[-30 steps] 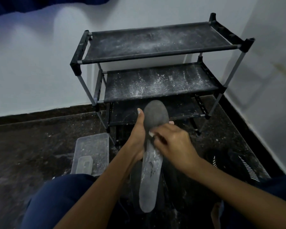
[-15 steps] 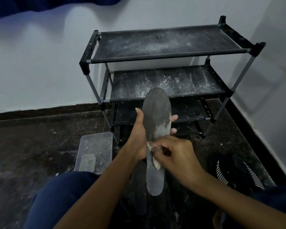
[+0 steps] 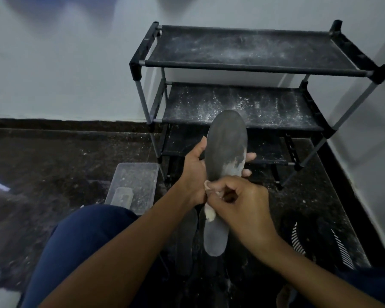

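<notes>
Blue trouser leg [image 3: 80,241] at bottom left, the person is sitting on the dark floor [image 3: 42,170]. Right hand [image 3: 242,203] has its fingers curled tight and pinches a small white wad [image 3: 210,213], which is pressed against the middle of the insole [image 3: 226,150]. Left hand [image 3: 193,174] grips the insole from behind: thumb along the left edge, fingertips showing past the right edge.

The insole is held up off the floor between the knees, roughly upright, wide toe end on top and narrow heel end hanging down. It is grey, with white smears near the right edge just above the right hand.

A second insole [image 3: 186,238] lies flat on the floor just beside and below the held one, to its left. A dark shoe with white stripes [image 3: 320,243] is on the floor at right. A clear plastic box [image 3: 136,181] sits left of the hands, with a small item inside that is too blurred to name.

Behind stands a black shoe rack [image 3: 242,65] with three dusty shelves, against the white wall [image 3: 65,63].
</notes>
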A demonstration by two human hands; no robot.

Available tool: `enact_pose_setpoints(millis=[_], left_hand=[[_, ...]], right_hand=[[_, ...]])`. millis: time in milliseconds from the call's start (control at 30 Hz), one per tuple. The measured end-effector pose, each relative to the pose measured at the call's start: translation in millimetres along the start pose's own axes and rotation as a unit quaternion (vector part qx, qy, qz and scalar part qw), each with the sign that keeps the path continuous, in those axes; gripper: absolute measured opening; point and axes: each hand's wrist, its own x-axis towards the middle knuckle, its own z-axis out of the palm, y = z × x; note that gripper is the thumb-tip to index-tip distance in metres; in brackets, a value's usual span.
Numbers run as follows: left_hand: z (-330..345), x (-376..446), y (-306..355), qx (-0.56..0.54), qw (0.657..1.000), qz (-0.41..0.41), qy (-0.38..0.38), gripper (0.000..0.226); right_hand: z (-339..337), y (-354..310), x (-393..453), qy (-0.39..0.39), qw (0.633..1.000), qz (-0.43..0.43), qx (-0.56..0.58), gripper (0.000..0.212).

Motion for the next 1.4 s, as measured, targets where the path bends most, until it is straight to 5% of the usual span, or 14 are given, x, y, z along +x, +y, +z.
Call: enact_pose_setpoints(millis=[233, 567, 800, 1033, 1400], left_hand=[[4.6, -1.0, -2.4, 0.07, 0.996, 0.018, 0.053, 0.073], [0.0, -1.2, 2.6, 0.039, 0.998, 0.026, 0.031, 0.085], [8.3, -0.9, -2.7, 0.074, 0.994, 0.04, 0.07, 0.079], [8.2, 0.2, -4.9, 0.08, 0.991, 0.05, 0.097, 0.086], [16.1, 2.2, -14.6, 0.093, 0.987, 0.048, 0.121, 0.077]], right_hand=[[-11.0, 9.6, 40.7, 0.063, 0.98, -0.068, -0.176, 0.014], [-0.9, 6.9, -0.9, -0.026, 0.997, -0.029, -0.063, 0.01], [-10.2, 11.8, 37.6, 0.051, 0.992, -0.053, -0.104, 0.007], [-2.6, 12.3, 11.4, -0.019, 0.991, -0.046, -0.126, 0.003], [-20.5, 26.9, 45.6, 0.04, 0.972, -0.059, -0.223, 0.004]])
